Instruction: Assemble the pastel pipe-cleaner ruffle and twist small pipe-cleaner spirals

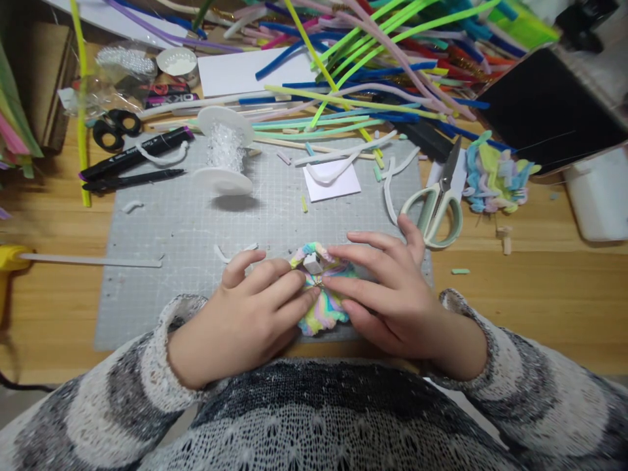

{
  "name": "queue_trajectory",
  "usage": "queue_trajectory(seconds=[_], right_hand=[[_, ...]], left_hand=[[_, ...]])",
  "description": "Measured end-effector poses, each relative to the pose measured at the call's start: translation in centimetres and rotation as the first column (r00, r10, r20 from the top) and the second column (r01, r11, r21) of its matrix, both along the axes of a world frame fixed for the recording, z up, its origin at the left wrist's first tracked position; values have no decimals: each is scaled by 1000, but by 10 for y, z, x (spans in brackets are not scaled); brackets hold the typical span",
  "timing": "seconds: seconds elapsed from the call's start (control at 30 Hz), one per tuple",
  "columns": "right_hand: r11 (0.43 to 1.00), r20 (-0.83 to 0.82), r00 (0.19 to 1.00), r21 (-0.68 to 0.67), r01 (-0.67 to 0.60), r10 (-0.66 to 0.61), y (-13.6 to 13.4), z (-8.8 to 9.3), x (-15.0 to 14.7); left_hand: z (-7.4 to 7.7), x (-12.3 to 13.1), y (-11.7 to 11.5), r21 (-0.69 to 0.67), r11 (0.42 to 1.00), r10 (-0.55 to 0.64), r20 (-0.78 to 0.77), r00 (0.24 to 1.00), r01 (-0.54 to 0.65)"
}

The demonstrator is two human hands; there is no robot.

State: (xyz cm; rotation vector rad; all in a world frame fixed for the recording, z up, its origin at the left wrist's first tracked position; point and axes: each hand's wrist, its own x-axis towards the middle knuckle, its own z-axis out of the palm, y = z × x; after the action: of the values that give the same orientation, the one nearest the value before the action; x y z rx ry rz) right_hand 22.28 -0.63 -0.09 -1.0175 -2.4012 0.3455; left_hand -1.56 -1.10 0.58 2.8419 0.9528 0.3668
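Middle of the mat's near edge: left hand's curled fingers hold the fuzzy craft; right hand's, loosely spread, touch it, grip unclear. Uneven pressing could bend it.

Soft, fairly dim light falls from above onto the bench; beyond the hands, the spool casts a blurred shadow toward them. Detail between them smears, and the view's far corners stretch and soften.

A craft-making workspace
A gridded cutting mat lies on a wooden tabletop, with heaped fuzzy pipe cleaners, two pairs of scissors, markers and a spool on or around it.
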Motion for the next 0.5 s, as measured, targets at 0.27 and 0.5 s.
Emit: queue_trajectory(seconds=[0.27,0.5], right_hand=[[999,35,999,-7,-32,33,-1,-3,-1],[998,72,997,-52,-25,28,-2,-3,-2]], left_hand=[[7,-4,2,-46,999,6,100,995,-1],[2,-6,2,5,994,111,116,987,-112]])
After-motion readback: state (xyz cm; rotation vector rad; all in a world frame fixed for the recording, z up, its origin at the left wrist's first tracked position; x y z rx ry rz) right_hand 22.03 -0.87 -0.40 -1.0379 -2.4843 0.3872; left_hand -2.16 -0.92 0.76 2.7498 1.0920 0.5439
